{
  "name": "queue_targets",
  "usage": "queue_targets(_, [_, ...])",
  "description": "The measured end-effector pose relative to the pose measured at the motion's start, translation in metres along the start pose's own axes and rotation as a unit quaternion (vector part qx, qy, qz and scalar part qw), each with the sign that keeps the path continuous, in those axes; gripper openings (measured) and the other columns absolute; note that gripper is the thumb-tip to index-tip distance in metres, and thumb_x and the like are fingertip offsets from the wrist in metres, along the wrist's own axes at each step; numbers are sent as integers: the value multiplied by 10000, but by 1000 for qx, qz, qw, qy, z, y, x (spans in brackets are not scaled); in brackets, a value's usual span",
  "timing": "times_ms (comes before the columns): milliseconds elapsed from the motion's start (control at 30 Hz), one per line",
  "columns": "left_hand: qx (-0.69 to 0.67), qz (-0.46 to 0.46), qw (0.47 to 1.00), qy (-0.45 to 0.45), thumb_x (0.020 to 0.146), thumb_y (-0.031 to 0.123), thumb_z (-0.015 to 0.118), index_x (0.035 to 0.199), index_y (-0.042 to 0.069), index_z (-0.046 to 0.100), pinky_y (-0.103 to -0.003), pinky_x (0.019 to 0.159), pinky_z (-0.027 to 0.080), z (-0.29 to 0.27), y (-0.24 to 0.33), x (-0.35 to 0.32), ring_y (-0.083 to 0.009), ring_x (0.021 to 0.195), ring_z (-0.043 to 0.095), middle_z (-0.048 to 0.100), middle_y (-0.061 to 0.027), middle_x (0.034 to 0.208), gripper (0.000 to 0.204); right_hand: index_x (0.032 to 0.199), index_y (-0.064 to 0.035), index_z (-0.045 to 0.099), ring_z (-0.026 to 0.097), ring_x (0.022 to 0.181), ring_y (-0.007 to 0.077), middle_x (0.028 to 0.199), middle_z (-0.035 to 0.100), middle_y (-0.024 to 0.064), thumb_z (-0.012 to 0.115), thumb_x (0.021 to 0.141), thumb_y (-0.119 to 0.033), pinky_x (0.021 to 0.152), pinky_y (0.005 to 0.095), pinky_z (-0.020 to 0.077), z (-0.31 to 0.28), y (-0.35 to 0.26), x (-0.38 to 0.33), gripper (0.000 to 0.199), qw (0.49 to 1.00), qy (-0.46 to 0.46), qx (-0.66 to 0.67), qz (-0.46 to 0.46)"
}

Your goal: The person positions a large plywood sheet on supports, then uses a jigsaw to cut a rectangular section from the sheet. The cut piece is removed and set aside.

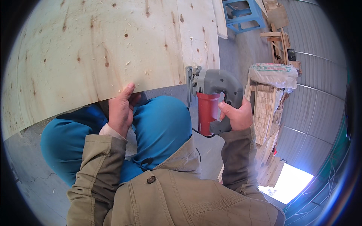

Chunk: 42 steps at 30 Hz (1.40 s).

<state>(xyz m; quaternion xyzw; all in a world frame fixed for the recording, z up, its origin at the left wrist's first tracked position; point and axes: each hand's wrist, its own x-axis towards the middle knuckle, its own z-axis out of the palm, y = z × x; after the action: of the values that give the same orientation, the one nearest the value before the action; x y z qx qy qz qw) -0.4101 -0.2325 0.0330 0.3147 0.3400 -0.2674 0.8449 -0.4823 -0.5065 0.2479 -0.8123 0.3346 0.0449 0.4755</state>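
Observation:
A large plywood sheet with brown knots and scattered wood chips spans the upper left, above my blue-clad knees. My left hand pinches its near edge, thumb on top and the other fingers partly hidden beneath. In my right hand is a red and grey jigsaw, held by its looped grey handle. The jigsaw's metal base plate stands at the sheet's near right corner; I cannot tell whether its blade touches the wood. A black cord runs from the tool's lower end.
A blue plastic stool is at the upper right. Beyond the jigsaw, stacked wood pieces lie along a corrugated metal wall, with a white woven sack on them. Grey concrete floor shows at the lower left.

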Motion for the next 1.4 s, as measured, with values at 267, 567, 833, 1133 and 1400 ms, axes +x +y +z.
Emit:
queue_targets(267, [-8,5,1000,6,969,151,750,1230,85,641,-300,799,597,2,0,0,-195,963,710,720,-55,1104,291,1068,23,641,613,598,119,792,671,54,761,848,-69,540,293,508,0,0,2,267,1000,-7,19,-10])
queue_targets(567, [-14,1,1000,4,969,130,745,1240,79,628,-287,770,599,3,3,-1,-193,933,713,720,-62,1089,300,1063,24,632,620,605,130,808,674,60,763,856,-64,552,301,515,1,1,6,260,1000,-4,20,-14])
queue_targets(833, [-21,0,1000,10,963,124,751,1207,80,645,-291,762,600,5,3,-2,-172,905,703,718,-54,1051,270,1075,28,628,629,617,136,825,681,66,761,860,-57,564,305,517,2,-3,9,267,1000,-6,20,-17])
queue_targets(1133, [-13,12,1000,16,958,128,757,1223,78,647,-304,766,601,5,2,-2,-176,906,698,718,-57,1053,292,1093,33,629,627,608,142,832,685,71,749,864,-40,559,305,518,4,-5,14,268,999,-4,23,-25])
queue_targets(1400, [-15,8,1000,12,958,126,756,1243,81,636,-313,779,599,6,3,-4,-174,909,693,710,-56,1081,313,1102,38,624,632,611,149,846,683,80,745,867,-34,555,305,520,2,-8,19,275,999,-16,30,-23])
